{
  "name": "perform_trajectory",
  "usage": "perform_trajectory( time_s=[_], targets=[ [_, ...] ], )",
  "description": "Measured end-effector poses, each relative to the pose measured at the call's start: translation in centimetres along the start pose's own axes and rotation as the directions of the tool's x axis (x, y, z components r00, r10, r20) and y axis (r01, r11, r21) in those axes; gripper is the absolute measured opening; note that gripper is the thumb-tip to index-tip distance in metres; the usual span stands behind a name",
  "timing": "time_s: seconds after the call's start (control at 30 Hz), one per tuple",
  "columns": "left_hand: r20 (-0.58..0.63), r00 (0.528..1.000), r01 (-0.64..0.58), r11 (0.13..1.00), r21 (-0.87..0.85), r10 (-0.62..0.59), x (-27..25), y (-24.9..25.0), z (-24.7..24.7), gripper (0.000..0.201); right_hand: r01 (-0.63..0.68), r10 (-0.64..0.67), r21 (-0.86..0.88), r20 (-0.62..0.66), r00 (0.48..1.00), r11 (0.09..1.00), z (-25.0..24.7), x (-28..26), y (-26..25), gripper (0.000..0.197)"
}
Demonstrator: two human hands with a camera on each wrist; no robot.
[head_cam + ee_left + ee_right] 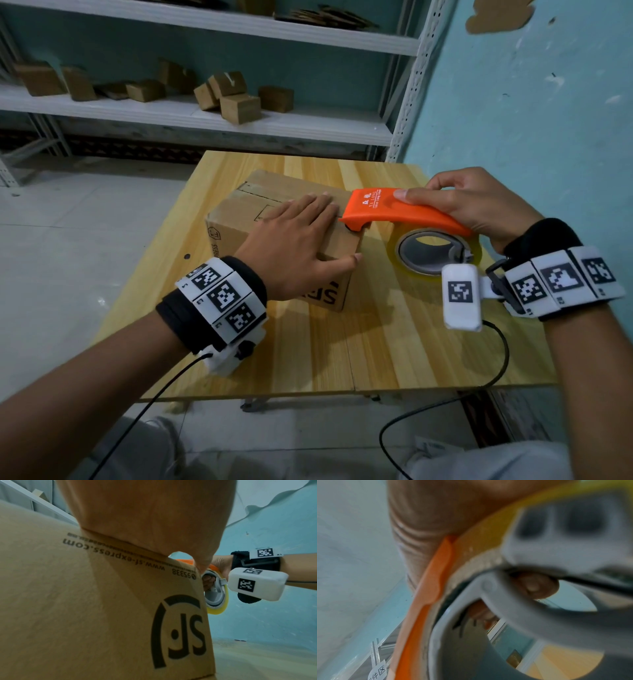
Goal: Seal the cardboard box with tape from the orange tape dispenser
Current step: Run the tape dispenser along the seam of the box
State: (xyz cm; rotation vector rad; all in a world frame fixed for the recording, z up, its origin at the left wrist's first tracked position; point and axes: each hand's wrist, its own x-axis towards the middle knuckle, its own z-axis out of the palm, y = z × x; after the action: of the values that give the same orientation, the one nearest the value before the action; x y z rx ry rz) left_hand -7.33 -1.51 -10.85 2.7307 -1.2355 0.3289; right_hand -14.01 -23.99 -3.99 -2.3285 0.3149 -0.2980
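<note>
A brown cardboard box (236,212) with black print sits on the wooden table (376,342). My left hand (301,236) lies flat on its top, fingers straight, thumb down the near side. My right hand (479,205) grips the orange tape dispenser (394,209) by its curved top, forefinger stretched along it. The dispenser's front end touches the box's right top edge beside my left fingertips. Its yellowish tape roll (431,253) hangs off the box's right side. In the left wrist view the box (85,608) fills the frame, with the roll (217,601) behind it. The right wrist view shows the orange dispenser (426,595) blurred and close.
A white metal shelf (205,113) behind the table holds several small cardboard boxes (239,106). A turquoise wall (531,102) runs close along the table's right side. Black cables (479,394) trail from both wrist cameras over the table's near edge.
</note>
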Motion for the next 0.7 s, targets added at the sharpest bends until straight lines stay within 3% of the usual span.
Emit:
perform_trajectory(
  time_s=[0.7],
  targets=[
    [0.029, 1.000, 0.005, 1.000, 0.021, -0.005, 0.0, 0.2, -0.1, 0.096, -0.037, 0.036, 0.016, 0.067, 0.997, 0.999, -1.4, -1.2, 2.1, 0.038]
  ],
)
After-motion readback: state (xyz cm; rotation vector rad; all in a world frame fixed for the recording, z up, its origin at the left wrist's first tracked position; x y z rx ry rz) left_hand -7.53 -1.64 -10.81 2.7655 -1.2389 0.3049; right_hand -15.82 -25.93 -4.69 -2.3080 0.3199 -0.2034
